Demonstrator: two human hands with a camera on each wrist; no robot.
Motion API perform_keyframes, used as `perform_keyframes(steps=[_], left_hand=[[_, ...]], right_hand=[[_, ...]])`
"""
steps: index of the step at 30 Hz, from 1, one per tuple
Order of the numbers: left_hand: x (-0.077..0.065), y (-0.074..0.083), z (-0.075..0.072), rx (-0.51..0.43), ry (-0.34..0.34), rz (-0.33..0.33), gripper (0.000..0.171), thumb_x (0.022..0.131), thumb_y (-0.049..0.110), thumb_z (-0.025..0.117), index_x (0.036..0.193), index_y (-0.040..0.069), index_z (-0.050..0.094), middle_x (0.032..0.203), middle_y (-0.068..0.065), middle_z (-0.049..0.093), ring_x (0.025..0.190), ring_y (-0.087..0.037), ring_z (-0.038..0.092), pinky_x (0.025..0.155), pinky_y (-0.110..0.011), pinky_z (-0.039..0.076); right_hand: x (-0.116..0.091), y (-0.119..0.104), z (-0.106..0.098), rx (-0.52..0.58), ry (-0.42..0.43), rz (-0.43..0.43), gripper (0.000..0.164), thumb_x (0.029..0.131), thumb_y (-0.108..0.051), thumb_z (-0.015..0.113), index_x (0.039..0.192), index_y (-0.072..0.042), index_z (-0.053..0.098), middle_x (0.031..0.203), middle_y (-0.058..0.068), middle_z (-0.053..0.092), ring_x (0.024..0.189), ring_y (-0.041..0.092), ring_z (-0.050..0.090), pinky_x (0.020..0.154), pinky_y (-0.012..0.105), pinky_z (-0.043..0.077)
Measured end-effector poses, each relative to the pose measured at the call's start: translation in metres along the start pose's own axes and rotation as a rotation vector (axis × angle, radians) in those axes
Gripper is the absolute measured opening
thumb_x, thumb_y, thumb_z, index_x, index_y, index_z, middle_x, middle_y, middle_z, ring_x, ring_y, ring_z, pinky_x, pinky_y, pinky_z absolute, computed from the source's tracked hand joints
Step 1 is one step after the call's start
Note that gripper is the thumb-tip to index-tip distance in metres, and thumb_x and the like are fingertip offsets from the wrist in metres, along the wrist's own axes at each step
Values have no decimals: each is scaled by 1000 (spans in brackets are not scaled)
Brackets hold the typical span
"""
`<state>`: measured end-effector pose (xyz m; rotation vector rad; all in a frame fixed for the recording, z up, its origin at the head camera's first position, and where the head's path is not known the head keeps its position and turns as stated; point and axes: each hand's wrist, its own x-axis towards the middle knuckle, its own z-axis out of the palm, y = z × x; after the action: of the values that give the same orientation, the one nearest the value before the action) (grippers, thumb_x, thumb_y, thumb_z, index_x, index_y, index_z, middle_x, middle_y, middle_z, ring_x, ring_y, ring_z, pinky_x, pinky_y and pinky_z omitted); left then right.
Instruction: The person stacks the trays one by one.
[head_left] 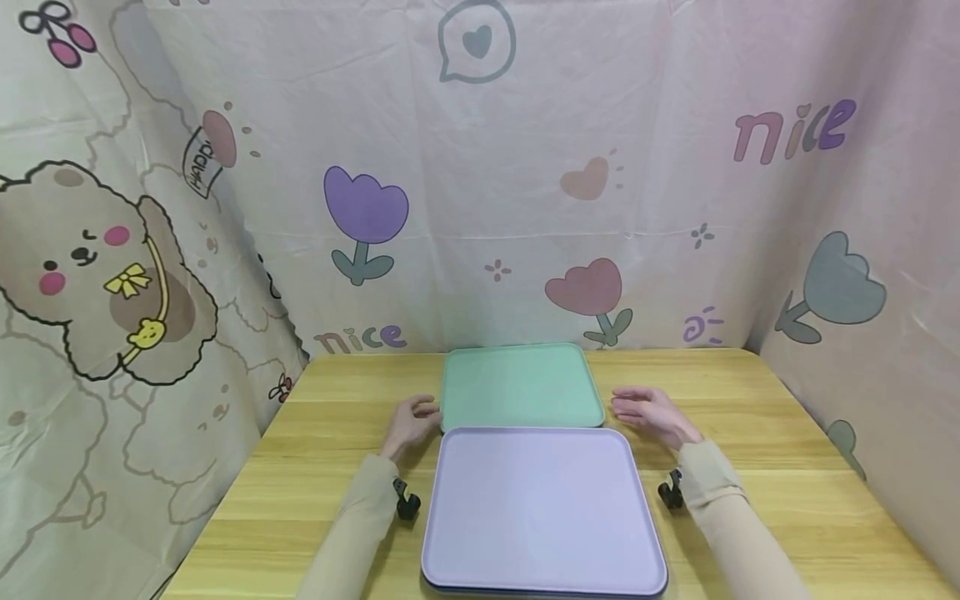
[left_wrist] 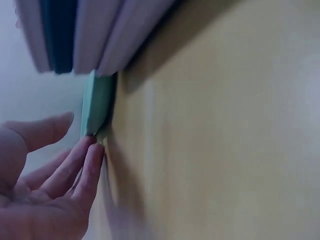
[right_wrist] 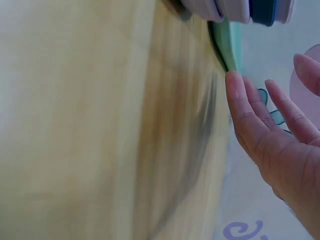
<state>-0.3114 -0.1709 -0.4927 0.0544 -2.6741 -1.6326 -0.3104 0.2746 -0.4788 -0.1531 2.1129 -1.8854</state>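
A mint green tray (head_left: 521,386) lies flat at the back of the table. In front of it is a stack of trays with a lavender one (head_left: 543,508) on top; the wrist views show lavender edges (left_wrist: 112,45) and a dark blue edge (right_wrist: 263,11) in that stack. My left hand (head_left: 412,423) is at the green tray's left edge, its relaxed fingertips at or touching the rim (left_wrist: 97,102). On the other side, my right hand (head_left: 652,414) is beside the tray's right edge with fingers extended, a small gap showing in the head view. Neither hand grips anything.
The wooden table (head_left: 780,467) extends to both sides of the trays. Patterned curtains (head_left: 480,208) hang behind the table and along its left and right sides. A small black device sits at each wrist.
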Motion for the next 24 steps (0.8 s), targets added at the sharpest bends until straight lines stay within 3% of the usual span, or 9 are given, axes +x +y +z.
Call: perform_keyframes(steps=[7,9,11,13,18,24], left_hand=[[18,9,-4,13,-52,-60,40,98,9,59,134,-9,57,133,-30,61,124,-43,57,112,-54,46],[22,11,-4,-5,-63,-79,41,99,9,58,134,-10,55,134,-31,59,126,-43,56,113,-53,45],[25,12,-3,-15,-66,-88,41,98,7,58,134,-12,55,134,-32,59,126,-44,56,113,-53,44],[28,13,-2,-9,-70,-92,41,96,5,60,133,-12,55,133,-32,59,125,-44,56,113,-53,44],[33,15,0,-18,-69,-104,44,88,-3,66,130,-13,58,128,-32,63,122,-44,59,110,-53,47],[36,16,3,-4,-35,-115,43,82,-9,66,124,-14,62,123,-32,66,118,-43,62,108,-51,50]], right_hand=[[21,-2,-7,14,-57,35,57,101,-3,51,146,21,25,127,23,64,100,12,69,100,30,57],[26,-3,-8,16,-74,36,57,101,-1,50,146,22,24,127,22,64,100,12,69,100,30,57],[30,-4,-9,24,-85,40,56,101,1,50,146,22,24,130,29,61,101,12,69,101,31,57],[33,-5,-10,17,-112,36,57,100,3,48,147,23,22,137,37,52,104,12,68,102,33,56],[39,-5,-8,-13,-131,50,60,97,9,50,147,23,21,147,45,35,107,14,67,101,31,57],[44,-4,-3,-156,-71,67,59,92,7,58,143,22,32,141,43,43,101,14,65,92,26,60]])
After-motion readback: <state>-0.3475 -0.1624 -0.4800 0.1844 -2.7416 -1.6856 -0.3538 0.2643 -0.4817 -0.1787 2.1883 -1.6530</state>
